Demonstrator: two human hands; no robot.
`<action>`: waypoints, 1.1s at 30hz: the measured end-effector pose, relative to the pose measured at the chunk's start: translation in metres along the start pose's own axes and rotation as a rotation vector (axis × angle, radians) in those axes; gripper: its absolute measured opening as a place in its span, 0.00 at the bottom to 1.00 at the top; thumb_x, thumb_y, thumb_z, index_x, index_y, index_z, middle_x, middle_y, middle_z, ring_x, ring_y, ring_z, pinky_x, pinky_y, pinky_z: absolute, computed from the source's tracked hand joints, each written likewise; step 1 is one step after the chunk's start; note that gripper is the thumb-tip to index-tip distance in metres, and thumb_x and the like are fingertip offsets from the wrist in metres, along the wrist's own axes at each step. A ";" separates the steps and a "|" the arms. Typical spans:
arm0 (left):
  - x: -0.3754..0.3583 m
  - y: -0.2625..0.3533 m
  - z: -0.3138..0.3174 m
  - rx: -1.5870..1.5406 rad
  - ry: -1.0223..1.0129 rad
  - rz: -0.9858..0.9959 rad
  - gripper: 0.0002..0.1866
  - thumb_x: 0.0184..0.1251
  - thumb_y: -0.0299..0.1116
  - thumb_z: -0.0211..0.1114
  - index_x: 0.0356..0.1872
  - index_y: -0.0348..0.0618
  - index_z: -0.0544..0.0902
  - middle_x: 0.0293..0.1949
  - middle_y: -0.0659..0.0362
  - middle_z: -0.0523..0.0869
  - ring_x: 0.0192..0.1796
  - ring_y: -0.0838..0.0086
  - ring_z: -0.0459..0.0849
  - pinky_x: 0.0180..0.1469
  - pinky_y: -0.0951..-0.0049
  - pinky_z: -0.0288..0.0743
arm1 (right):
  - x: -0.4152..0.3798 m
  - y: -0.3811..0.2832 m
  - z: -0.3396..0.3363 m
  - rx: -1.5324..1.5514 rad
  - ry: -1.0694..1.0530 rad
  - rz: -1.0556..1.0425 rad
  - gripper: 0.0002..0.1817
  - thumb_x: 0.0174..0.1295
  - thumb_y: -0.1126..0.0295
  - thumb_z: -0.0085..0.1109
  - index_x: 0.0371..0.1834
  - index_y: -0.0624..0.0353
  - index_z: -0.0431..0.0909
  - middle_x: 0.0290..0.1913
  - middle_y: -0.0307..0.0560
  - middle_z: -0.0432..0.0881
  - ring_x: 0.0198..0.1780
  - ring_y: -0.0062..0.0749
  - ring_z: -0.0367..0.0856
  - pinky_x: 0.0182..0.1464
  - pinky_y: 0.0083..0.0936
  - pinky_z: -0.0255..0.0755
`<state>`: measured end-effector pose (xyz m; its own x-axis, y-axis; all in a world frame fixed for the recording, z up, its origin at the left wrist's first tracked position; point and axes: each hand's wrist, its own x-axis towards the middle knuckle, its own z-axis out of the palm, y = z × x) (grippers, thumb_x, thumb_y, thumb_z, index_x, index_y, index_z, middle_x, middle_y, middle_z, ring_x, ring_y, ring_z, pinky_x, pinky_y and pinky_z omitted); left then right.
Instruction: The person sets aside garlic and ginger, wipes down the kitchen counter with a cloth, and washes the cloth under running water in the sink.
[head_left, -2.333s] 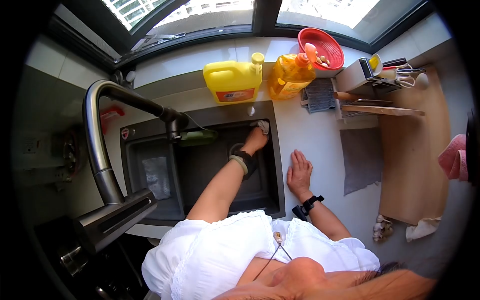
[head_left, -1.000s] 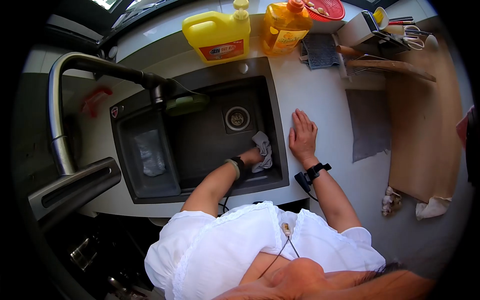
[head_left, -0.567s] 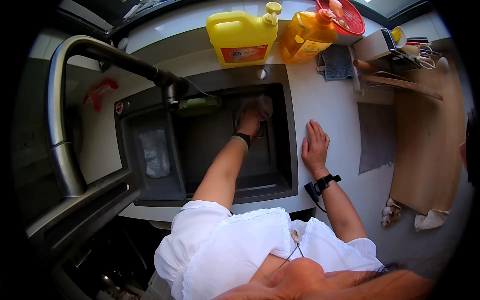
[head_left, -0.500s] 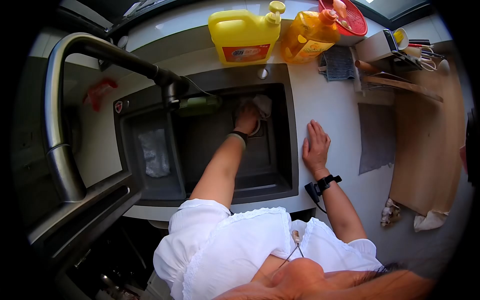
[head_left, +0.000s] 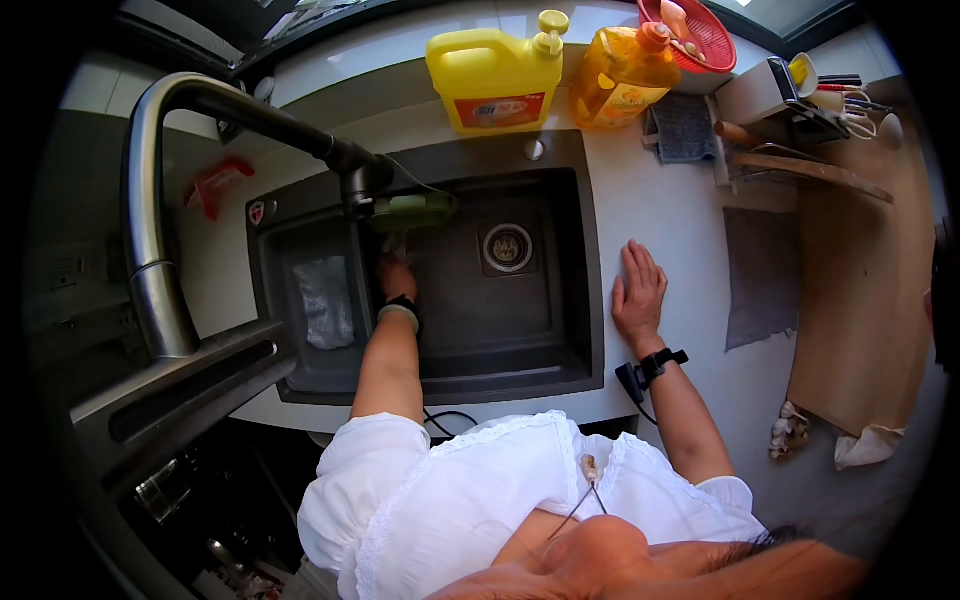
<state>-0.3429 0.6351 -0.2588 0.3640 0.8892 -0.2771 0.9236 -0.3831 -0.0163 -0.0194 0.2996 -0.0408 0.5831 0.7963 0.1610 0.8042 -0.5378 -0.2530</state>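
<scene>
My left hand [head_left: 397, 278] is down in the dark sink [head_left: 470, 375], beside the divider between its two basins. Its fingers are closed round a pale cloth [head_left: 396, 243], of which only a small, dim part shows beyond them. Just above that cloth a green object [head_left: 415, 211] sits at the back of the basin, below the faucet head. The round drain [head_left: 508, 248] lies uncovered to the right of my left hand. On the white counter right of the sink, my right hand [head_left: 640, 295] rests flat with its fingers stretched out, holding nothing.
A large faucet [head_left: 150, 240] arches over the left side. Behind the sink stand a yellow jug [head_left: 495, 80] and an orange bottle [head_left: 622, 80], near a red basket [head_left: 708, 35]. Grey cloths, a utensil holder [head_left: 765, 105] and a wooden board [head_left: 860, 300] are at the right.
My left hand has moved left across the basin with the pale cloth, from over the drain to beside the divider. The drain now shows. My right hand stays on the counter.
</scene>
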 end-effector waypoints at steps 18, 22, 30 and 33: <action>-0.031 0.257 -0.013 -0.298 -0.023 0.567 0.26 0.58 0.28 0.62 0.61 0.36 0.76 0.61 0.39 0.72 0.59 0.45 0.77 0.58 0.52 0.75 | 0.002 -0.001 -0.001 0.026 -0.008 0.009 0.29 0.64 0.70 0.50 0.71 0.57 0.66 0.73 0.48 0.67 0.76 0.39 0.61 0.73 0.42 0.50; -0.053 0.259 -0.045 -0.278 -0.249 0.669 0.25 0.57 0.24 0.60 0.59 0.51 0.81 0.58 0.40 0.75 0.58 0.47 0.79 0.57 0.53 0.76 | 0.002 0.000 -0.003 0.026 -0.013 0.010 0.29 0.64 0.70 0.50 0.71 0.57 0.66 0.73 0.48 0.67 0.76 0.39 0.61 0.73 0.41 0.50; -0.110 0.133 -0.066 -0.105 -0.580 0.969 0.23 0.54 0.28 0.65 0.54 0.54 0.84 0.57 0.44 0.76 0.56 0.49 0.81 0.57 0.55 0.77 | 0.000 0.001 -0.001 0.016 0.010 0.006 0.29 0.64 0.70 0.50 0.71 0.57 0.66 0.73 0.48 0.67 0.76 0.38 0.61 0.73 0.41 0.50; -0.119 0.085 -0.071 -0.059 -0.752 0.926 0.23 0.53 0.28 0.65 0.54 0.53 0.83 0.59 0.45 0.75 0.58 0.48 0.80 0.58 0.55 0.76 | 0.000 0.000 0.001 0.019 0.008 -0.002 0.29 0.64 0.70 0.51 0.71 0.56 0.66 0.73 0.47 0.67 0.76 0.37 0.61 0.73 0.42 0.50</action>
<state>-0.2994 0.5144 -0.1587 0.7510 -0.0956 -0.6534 0.3585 -0.7719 0.5250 -0.0196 0.2995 -0.0420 0.5822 0.7952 0.1695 0.8034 -0.5305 -0.2706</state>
